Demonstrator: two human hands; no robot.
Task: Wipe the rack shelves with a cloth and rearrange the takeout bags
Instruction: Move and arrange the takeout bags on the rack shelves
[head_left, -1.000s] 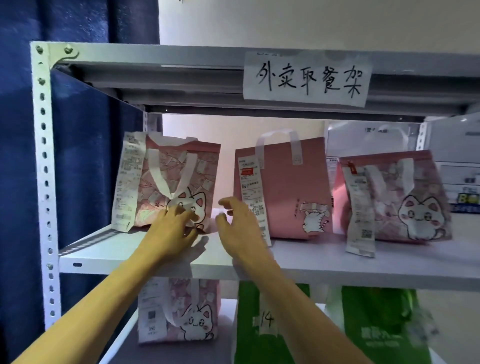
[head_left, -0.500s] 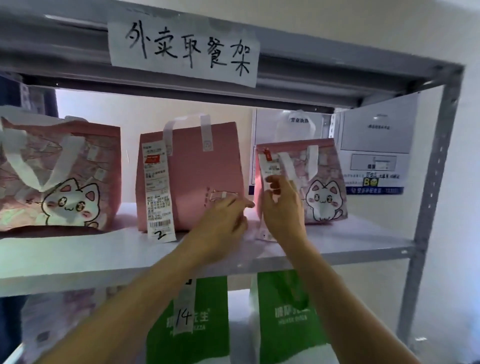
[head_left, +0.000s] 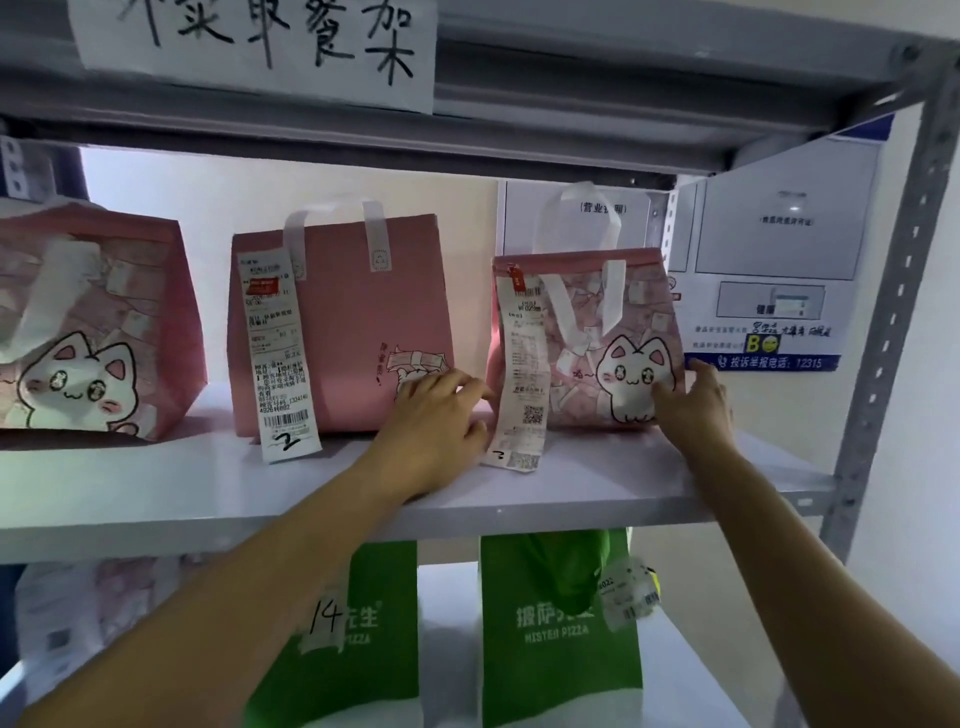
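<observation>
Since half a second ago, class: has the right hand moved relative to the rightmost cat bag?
Yes. The right hand has crossed from the receipt side of the cat bag to its right edge, toward the rack's upright.

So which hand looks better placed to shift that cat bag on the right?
Probably the right hand: it already touches the right cat bag at its lower right corner. The left hand rests on the shelf between that bag and the plain pink bag, holding nothing.
</observation>
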